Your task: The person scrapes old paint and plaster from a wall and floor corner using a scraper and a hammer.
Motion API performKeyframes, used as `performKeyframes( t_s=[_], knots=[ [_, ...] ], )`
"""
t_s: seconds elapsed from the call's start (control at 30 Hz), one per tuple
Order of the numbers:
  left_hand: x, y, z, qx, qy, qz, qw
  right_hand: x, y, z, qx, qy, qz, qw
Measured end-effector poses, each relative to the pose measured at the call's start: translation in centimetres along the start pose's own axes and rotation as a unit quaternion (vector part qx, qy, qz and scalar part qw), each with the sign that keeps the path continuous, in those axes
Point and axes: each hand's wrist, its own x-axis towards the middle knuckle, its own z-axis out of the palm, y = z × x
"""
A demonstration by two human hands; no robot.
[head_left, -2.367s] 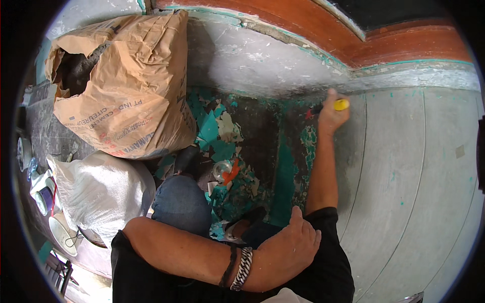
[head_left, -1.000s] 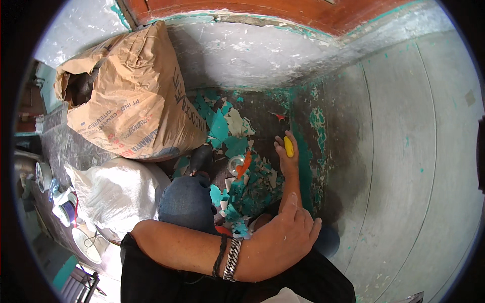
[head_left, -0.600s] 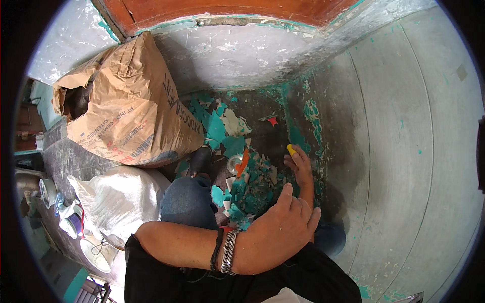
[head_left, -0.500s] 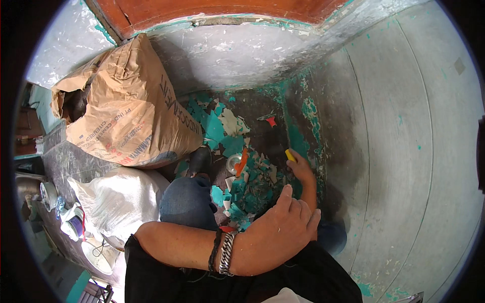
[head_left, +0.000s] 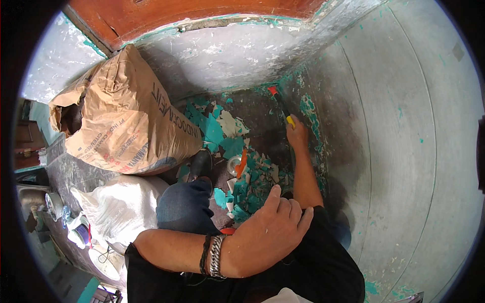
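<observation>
My right hand (head_left: 297, 132) grips a long scraper by its yellow handle (head_left: 290, 121). Its dark shaft runs forward to a red head (head_left: 273, 91), which sits at the floor's edge by the far right corner. My left hand (head_left: 275, 232) lies across in front of my body, back up, fingers loosely stretched, with nothing visible in it. Beyond it lies a heap of turquoise and cream paint flakes (head_left: 252, 189). At the heap's left edge are an orange object (head_left: 242, 162) and a round, clear or shiny container (head_left: 234, 165). Part of a red object (head_left: 228, 231) shows beside my left wrist.
A large brown paper cement sack (head_left: 126, 116) stands at the left, with a white woven sack (head_left: 118, 202) nearer me. Tins, a white bucket (head_left: 106, 261) and cloths lie further left. A peeling low wall (head_left: 217, 55) and a grey side wall (head_left: 394, 141) meet ahead.
My right hand has moved forward with the scraper, bringing its red head to the far corner and straightening the arm. My left hand stays nearly where it was. The view has shifted slightly.
</observation>
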Motion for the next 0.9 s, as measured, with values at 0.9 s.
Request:
performKeyframes(
  t_s=[0.9],
  knots=[
    [-4.8, 8.6, 8.5, 0.07, -0.087, 0.122, 0.986, -26.2, 5.6, -6.7, -0.053, -0.052, 0.203, 0.976]
  ],
)
